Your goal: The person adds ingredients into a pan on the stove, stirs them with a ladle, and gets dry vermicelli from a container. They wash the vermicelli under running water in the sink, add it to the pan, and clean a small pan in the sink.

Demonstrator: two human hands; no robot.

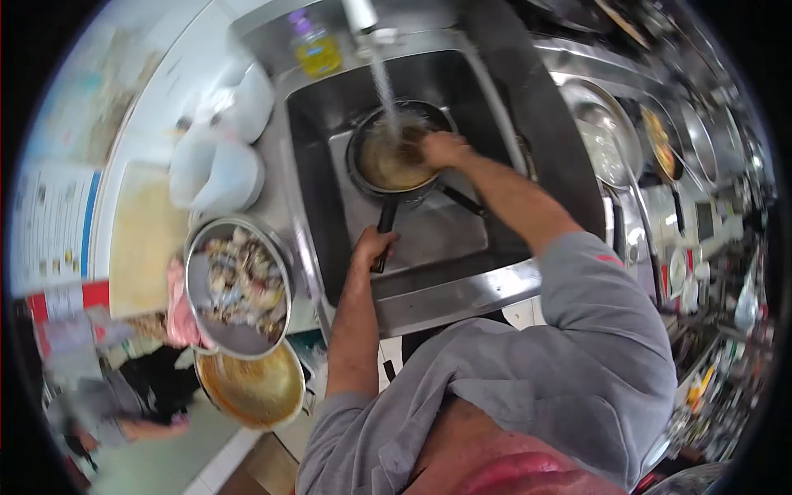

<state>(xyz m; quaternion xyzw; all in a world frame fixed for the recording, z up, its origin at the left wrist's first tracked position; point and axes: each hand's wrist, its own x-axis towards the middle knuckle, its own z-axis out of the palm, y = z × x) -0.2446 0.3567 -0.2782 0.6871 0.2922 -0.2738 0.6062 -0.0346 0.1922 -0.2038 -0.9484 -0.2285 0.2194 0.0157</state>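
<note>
A dark frying pan (356, 169) sits in the steel sink (441, 239) with cloudy, yellowish water in it. My left hand (375, 246) is closed round the pan's black handle (386, 216). Inside the pan, at its right side, is my right hand (445, 150), its fingers bent and blurred against a dark brownish patch that I cannot make out. From the tap (360, 15) a stream of water (382, 78) falls into the pan. A second black handle (464, 200) sticks out at the lower right, apparently from another pan underneath.
Left of the sink stand a steel pot (287, 289) of seafood-like scraps, white plastic containers (219, 173) and a cutting board (140, 239). A yellow soap bottle (318, 54) is behind the sink. Pans (606, 124) line the right side. Another person (115, 404) is at lower left.
</note>
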